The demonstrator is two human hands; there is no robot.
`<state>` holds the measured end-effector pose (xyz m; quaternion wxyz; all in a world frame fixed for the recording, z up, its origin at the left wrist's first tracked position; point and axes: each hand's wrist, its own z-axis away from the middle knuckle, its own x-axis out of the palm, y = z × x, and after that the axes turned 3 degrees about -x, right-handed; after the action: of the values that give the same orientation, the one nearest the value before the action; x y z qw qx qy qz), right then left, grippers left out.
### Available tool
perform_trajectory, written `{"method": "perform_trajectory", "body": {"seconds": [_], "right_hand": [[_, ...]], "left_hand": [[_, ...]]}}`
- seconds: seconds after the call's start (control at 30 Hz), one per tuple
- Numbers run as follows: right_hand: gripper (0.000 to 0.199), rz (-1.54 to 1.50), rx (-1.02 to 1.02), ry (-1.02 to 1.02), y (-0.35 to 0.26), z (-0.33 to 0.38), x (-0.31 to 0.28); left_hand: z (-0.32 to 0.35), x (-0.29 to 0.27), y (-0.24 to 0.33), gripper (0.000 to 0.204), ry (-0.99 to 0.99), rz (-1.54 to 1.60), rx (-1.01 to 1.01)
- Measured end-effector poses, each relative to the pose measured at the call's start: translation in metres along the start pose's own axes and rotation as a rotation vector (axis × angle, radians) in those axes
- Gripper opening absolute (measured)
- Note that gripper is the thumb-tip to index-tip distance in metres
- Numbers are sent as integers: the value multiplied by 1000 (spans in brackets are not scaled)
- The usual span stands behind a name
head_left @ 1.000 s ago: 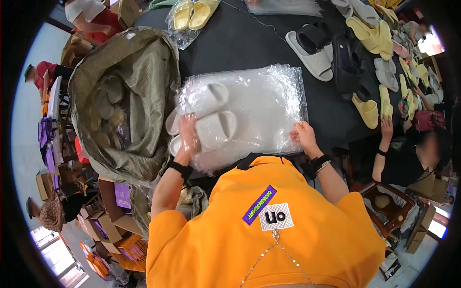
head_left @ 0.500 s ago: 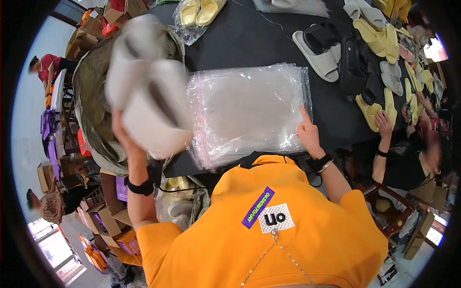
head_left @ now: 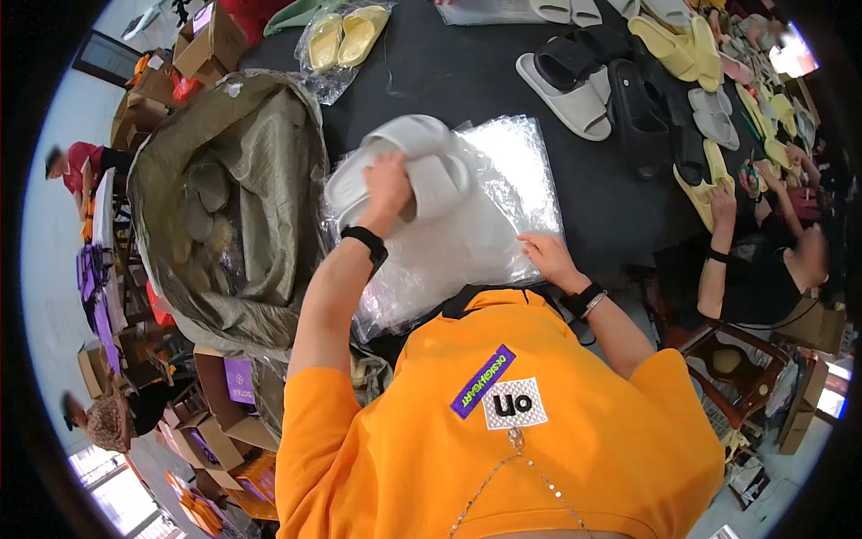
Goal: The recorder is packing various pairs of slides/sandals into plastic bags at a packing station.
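Grey slippers point(head_left: 440, 184) are under the gripping left hand point(head_left: 388, 186); right hand point(head_left: 549, 258) at plastic bags point(head_left: 460, 238), closure unclear.

The left hand point(head_left: 388, 187) partly hides the blurred gray slippers point(head_left: 437, 182).

The view comes from the left of two fisheye cameras side by side on the person's head. It looks steeply down past the orange shirt point(head_left: 503, 458) onto the dark table point(head_left: 449, 67), at close range to the left hand point(head_left: 389, 184) and right hand point(head_left: 549, 258). The wide field also takes in a co-worker point(head_left: 763, 283) and a pale wall point(head_left: 47, 251), both farther off.
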<state>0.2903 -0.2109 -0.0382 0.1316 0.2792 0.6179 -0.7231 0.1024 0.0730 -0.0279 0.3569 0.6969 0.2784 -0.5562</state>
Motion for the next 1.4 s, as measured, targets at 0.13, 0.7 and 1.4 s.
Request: {"method": "perform_trajectory", "body": {"seconds": [0.13, 0.7, 1.4], "right_hand": [[26, -12, 89, -8, -3, 1, -1], [29, -7, 180, -46, -6, 1, -14], [25, -425, 358, 356, 4, -11, -33]], "left_hand": [[-3, -44, -23, 21, 179, 9, 26], [75, -7, -47, 25, 114, 11, 1], [94, -78, 32, 24, 82, 259, 296]]}}
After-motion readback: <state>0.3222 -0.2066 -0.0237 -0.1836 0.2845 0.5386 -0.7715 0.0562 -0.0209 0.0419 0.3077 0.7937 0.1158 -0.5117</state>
